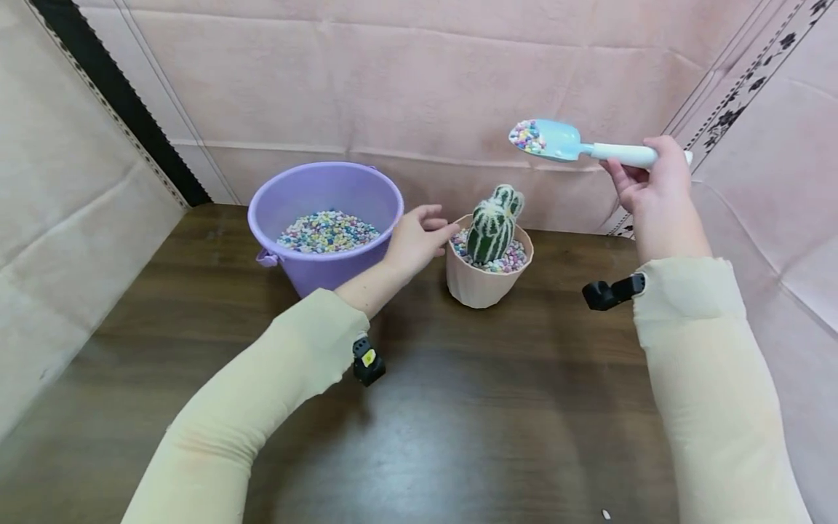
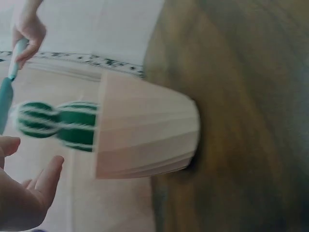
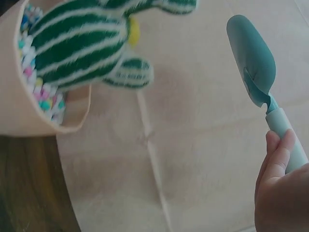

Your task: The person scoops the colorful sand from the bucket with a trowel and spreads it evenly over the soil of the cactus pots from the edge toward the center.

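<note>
While the right hand (image 1: 655,185) holds its grip closed round the handle of a pebble-loaded blue scoop (image 1: 546,140) raised above and right of the pink pot (image 1: 487,280), the left hand (image 1: 415,244), fingers relaxed and empty, touches that pot's left rim beside the purple bucket (image 1: 325,222) on the desk (image 1: 491,407).

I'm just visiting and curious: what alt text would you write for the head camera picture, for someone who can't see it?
A person's right hand holds a light blue scoop of coloured pebbles raised above a pink pot with a striped cactus. The left hand, fingers relaxed, reaches to the pot's rim beside a purple bucket of pebbles on a dark wooden table.
</note>
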`<action>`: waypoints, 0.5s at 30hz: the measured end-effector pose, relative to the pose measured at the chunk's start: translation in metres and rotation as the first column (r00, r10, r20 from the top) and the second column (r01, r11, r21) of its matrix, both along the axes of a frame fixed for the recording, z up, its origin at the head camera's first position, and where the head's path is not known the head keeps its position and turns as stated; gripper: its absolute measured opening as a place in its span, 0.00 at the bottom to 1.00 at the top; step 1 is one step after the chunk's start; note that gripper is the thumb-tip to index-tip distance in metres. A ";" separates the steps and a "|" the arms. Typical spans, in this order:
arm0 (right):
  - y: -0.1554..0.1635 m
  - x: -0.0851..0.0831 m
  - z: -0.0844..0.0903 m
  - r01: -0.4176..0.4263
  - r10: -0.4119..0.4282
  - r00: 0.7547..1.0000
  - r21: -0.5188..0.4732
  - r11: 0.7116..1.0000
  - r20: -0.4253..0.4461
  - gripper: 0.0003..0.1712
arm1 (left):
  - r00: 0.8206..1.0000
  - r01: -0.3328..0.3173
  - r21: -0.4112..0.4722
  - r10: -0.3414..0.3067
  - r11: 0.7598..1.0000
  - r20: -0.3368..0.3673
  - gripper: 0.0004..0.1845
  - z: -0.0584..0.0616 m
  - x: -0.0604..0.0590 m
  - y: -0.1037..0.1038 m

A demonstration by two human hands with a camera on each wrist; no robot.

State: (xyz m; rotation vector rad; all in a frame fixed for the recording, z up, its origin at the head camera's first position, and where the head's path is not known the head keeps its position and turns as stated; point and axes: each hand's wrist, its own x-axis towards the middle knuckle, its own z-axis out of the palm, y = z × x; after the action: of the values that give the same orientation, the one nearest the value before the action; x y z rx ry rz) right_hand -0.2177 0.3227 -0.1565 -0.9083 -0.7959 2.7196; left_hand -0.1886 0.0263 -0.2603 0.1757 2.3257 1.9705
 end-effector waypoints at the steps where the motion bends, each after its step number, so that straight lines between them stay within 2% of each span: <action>1: 0.003 0.000 -0.002 0.002 -0.002 1.000 0.000 1.000 0.002 0.09 | 1.000 -0.004 -0.019 0.004 1.000 0.011 0.30 -0.005 -0.001 0.002; 4: 0.011 0.002 -0.008 0.005 -0.005 1.000 -0.007 1.000 0.008 0.07 | 0.998 -0.030 -0.048 0.032 0.998 0.047 0.31 -0.020 -0.003 0.007; 10: 0.025 0.007 -0.018 0.007 -0.007 1.000 -0.007 1.000 0.028 0.09 | 0.990 -0.086 -0.015 0.087 0.996 0.108 0.29 -0.046 -0.009 0.019; 15: 0.035 0.010 -0.027 0.015 -0.015 1.000 -0.037 0.999 0.018 0.12 | 0.990 -0.124 -0.084 0.129 0.989 0.057 0.27 -0.058 -0.010 0.031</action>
State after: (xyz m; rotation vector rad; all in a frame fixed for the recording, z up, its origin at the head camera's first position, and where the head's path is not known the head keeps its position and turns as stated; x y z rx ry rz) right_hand -0.2078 0.3574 -0.1836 -0.9437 -0.7413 2.7255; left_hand -0.1986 0.0571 -0.3179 -0.0400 2.4262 1.9029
